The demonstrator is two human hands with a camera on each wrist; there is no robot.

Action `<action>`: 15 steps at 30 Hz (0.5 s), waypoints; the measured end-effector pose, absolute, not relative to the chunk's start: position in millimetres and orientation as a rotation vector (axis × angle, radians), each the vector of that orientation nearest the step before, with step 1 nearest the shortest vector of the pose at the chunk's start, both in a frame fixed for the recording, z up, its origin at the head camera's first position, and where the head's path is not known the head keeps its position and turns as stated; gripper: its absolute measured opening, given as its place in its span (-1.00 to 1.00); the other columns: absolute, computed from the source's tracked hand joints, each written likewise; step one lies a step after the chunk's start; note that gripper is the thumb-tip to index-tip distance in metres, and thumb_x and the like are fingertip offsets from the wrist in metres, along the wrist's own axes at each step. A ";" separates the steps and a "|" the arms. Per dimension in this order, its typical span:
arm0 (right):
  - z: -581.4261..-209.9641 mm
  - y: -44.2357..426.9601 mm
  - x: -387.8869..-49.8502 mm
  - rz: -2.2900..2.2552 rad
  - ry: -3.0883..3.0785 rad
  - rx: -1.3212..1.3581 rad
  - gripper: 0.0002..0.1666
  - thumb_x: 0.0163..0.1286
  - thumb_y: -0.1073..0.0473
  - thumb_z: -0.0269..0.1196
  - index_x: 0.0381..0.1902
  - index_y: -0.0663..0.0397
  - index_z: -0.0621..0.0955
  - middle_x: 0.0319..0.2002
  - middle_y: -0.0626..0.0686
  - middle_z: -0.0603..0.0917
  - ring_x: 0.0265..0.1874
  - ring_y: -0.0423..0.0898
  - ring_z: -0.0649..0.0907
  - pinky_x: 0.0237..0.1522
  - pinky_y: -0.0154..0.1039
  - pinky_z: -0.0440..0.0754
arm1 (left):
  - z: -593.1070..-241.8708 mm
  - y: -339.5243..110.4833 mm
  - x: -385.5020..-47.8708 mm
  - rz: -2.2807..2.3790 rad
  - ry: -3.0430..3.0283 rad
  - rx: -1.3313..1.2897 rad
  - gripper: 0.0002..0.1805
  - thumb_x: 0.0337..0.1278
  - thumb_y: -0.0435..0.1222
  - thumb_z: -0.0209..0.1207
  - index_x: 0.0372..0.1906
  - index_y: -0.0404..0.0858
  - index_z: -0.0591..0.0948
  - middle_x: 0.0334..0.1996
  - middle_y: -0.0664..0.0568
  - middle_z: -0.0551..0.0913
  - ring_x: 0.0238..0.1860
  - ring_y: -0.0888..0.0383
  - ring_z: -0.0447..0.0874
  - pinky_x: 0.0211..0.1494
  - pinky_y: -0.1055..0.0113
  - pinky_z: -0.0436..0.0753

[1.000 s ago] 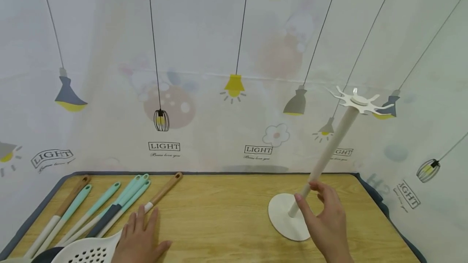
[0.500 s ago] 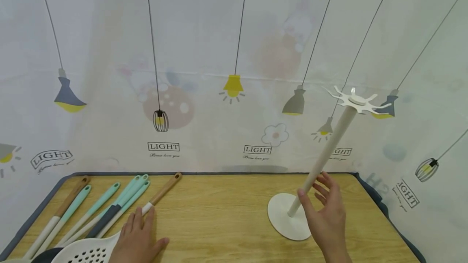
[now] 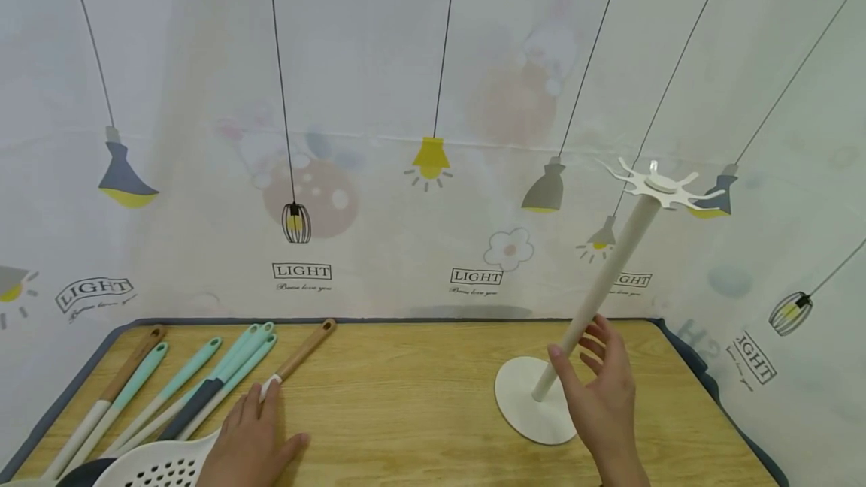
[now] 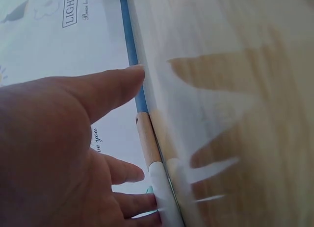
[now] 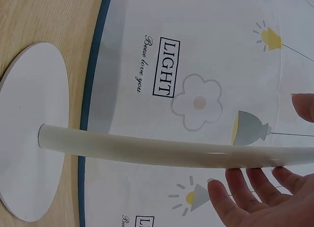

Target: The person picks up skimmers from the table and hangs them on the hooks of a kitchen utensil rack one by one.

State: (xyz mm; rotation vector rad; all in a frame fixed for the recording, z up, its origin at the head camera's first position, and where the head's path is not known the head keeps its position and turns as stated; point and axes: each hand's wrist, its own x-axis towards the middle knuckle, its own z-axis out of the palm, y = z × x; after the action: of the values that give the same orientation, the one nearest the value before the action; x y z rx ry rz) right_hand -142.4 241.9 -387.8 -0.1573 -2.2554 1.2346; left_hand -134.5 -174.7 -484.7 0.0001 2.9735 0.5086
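A white stand [image 3: 612, 265] with a round base [image 3: 524, 404] and a ring of hooks [image 3: 666, 190] on top stands at the right of the table. My right hand [image 3: 602, 408] is beside its lower pole; in the right wrist view the fingertips [image 5: 236, 175] touch the pole [image 5: 162, 151], with the thumb apart from it. My left hand [image 3: 246, 442] lies with relaxed fingers over the neck of a white slotted utensil [image 3: 165, 464] with a wooden handle [image 3: 307, 352]. In the left wrist view that hand [image 4: 64, 134] has its thumb spread away from the fingers.
Left of my left hand, several utensils with mint-green handles [image 3: 196, 359] and one with a brown handle [image 3: 135, 363] lie side by side. A dark utensil head [image 3: 84, 472] is partly cut off at the lower edge. A printed cloth [image 3: 379, 246] hangs behind the wooden table [image 3: 406, 397].
My right hand has shifted slightly up along the pole, and its fingers have spread behind it. My left hand has slid slightly left. The stand and utensils have stayed in place.
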 end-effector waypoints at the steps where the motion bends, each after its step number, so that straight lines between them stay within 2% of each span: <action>1: -387.7 242.2 -142.9 1.240 -2.253 -0.154 -0.18 0.33 0.13 0.42 0.46 0.05 0.33 0.25 0.18 0.52 0.19 0.13 0.60 -0.02 -0.77 0.35 | -484.2 -174.6 -134.5 0.506 2.978 0.001 0.19 0.13 0.26 0.28 0.52 -0.51 0.10 0.41 -0.66 0.17 0.40 -0.57 0.18 0.43 -0.36 0.26; 9: -387.6 243.4 -146.0 1.288 -2.260 -0.166 -0.21 0.36 0.10 0.40 0.46 0.04 0.33 0.25 0.15 0.51 0.20 0.09 0.57 0.00 -0.72 0.38 | -482.4 -174.9 -135.8 0.472 2.985 -0.021 0.16 0.16 0.24 0.28 0.45 -0.62 0.16 0.37 -0.65 0.24 0.37 -0.55 0.24 0.41 -0.33 0.32; 15: -387.4 243.0 -148.7 1.330 -2.251 -0.152 -0.22 0.37 0.11 0.39 0.45 0.07 0.33 0.26 0.17 0.51 0.22 0.08 0.55 0.01 -0.69 0.39 | -483.3 -178.3 -139.0 0.454 2.959 -0.026 0.19 0.18 0.30 0.21 0.41 -0.70 0.18 0.36 -0.66 0.24 0.36 -0.55 0.26 0.39 -0.32 0.35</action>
State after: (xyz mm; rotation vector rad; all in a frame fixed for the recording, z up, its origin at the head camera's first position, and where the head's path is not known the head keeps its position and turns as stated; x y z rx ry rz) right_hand -148.7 243.0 -387.4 -0.1516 -2.2512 1.3302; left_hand -139.0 -178.3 -483.3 -0.0255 2.9592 0.4538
